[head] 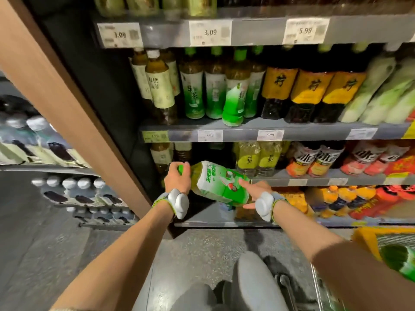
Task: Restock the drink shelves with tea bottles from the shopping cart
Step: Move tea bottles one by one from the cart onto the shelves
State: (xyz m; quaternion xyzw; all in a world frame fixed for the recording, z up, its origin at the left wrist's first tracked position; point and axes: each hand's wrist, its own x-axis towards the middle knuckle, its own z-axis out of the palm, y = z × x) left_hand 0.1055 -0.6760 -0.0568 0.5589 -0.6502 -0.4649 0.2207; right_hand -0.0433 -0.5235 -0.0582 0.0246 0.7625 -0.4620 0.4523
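Hands both on one green-label tea bottle (219, 184), held tilted, nearly on its side, cap end to left, in front of lower drink shelf (276, 179). Left hand (177, 178) curled round cap end, fingers closed on it. Right hand (256, 194) at base end; fingers (243, 182) look straight, lying along label, thumb under bottle. Grey sensor bands on both wrists. Shelf above holds standing green-label tea bottles (213, 93) beside yellow-label bottles (310, 90). Shopping cart (368, 239) at lower right, another green bottle (402, 261) inside.
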